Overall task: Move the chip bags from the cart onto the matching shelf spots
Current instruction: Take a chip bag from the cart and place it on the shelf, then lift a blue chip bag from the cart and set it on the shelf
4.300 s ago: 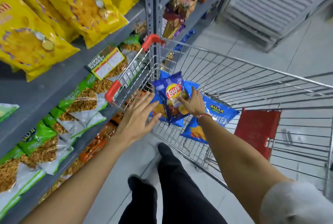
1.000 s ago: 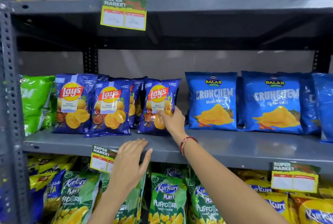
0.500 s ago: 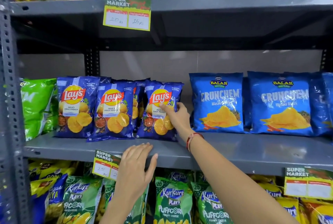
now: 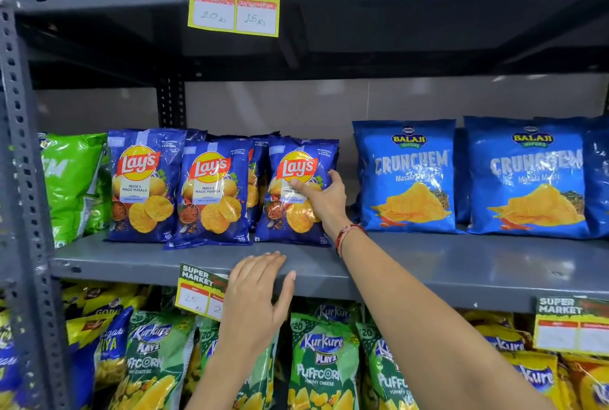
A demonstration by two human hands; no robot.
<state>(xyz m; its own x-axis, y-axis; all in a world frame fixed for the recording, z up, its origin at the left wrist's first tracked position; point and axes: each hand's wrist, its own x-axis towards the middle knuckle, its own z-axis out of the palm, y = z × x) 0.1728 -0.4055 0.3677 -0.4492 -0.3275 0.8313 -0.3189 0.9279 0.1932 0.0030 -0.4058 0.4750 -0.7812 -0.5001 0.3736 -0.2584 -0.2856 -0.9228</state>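
three lay's bags stand upright on the grey middle shelf (image 4: 428, 264). right hand (image 4: 324, 200) has thumb and fingers clamped on the rightmost lay's bag (image 4: 293, 208), beside a crunchem bag (image 4: 407, 175). left hand (image 4: 257, 304) lies flat, fingers together, on shelf edge.

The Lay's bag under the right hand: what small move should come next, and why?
Probably let go and draw the right hand back. The Lay's bag already stands upright on the shelf, in line with the other Lay's bags, so it seems placed.
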